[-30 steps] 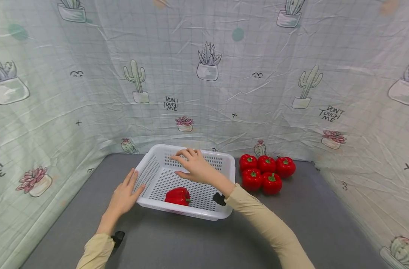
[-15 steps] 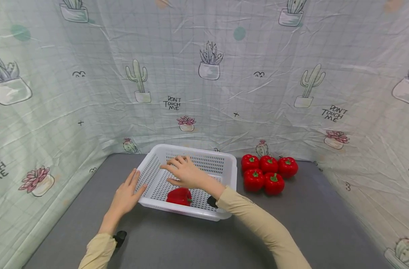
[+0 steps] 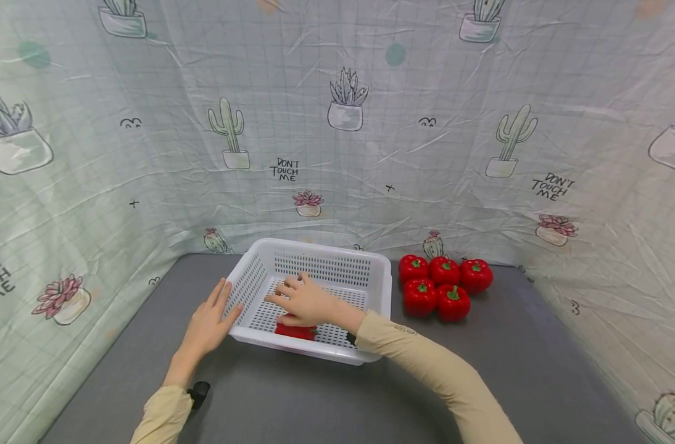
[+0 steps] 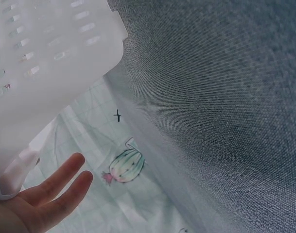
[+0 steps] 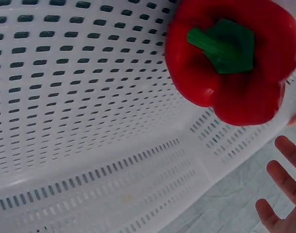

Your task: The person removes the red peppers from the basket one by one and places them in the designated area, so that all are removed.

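A white perforated plastic basket stands on the grey table, with one red bell pepper lying on its side inside, near the front wall. My left hand rests against the basket's left rim, its fingers fairly straight. Over the pepper hovers my right hand, fingers spread and slightly bent, partly covering it in the head view. In the right wrist view the pepper shows its green stem, and the visible fingertips stand apart from it.
Several red bell peppers stand grouped on the table to the right of the basket. Behind and along both sides hangs a pale curtain printed with cacti. Grey table surface extends in front of the basket.
My right hand has moved down and slightly left inside the basket, coming over the bell pepper. The left hand and the basket have stayed in place.
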A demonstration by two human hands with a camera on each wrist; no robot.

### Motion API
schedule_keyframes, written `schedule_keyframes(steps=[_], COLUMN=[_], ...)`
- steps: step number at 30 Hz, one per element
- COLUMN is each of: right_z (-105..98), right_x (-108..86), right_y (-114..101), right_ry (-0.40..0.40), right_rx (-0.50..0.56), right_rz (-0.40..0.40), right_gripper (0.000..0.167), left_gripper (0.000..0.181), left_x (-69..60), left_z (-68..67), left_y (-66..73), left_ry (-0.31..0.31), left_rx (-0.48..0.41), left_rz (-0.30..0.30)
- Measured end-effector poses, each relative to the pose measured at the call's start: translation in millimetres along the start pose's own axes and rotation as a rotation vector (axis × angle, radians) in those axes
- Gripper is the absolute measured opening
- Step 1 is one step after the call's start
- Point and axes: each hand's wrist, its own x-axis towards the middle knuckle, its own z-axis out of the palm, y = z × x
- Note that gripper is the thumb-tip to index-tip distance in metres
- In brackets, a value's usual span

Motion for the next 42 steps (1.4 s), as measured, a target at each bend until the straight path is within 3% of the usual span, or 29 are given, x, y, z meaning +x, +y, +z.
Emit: schedule_keyframes(steps=[8,19,24,37,42], right_z=[3.6,3.6,3.4,18.7,21.4], right_x=[-4.4,-16.1,-16.1,-9.2,-7.1], right_y=[-4.6,-2.0,-2.0,7.1,8.4], right_ry=[-0.122,-0.191,-0.194,-0.195,-0.262], right_rx=[-0.045,0.013,-0.008,-0.116,-0.103], right_rz=[-0.043,-0.069,-0.065,0.017,0.075], right_gripper=[0.051,0.056,0.056,0.055,0.062], left_gripper=[0.063,0.064,0.063,0.063,0.064], left_x=[-0.2,0.9,0.9,0.7,0.9], left_z=[-1.1,-0.2,-1.4,1.4,0.8], left_y=[0.5,0.9,0.6,-1.2,-2.0], left_ry=[-0.006,-0.007,-0.006,-0.006,0.006], left_rx=[0.001,-0.004,-0.004,-0.008,-0.004], left_rz=[-0.01,-0.011,-0.007,0.01,0.018])
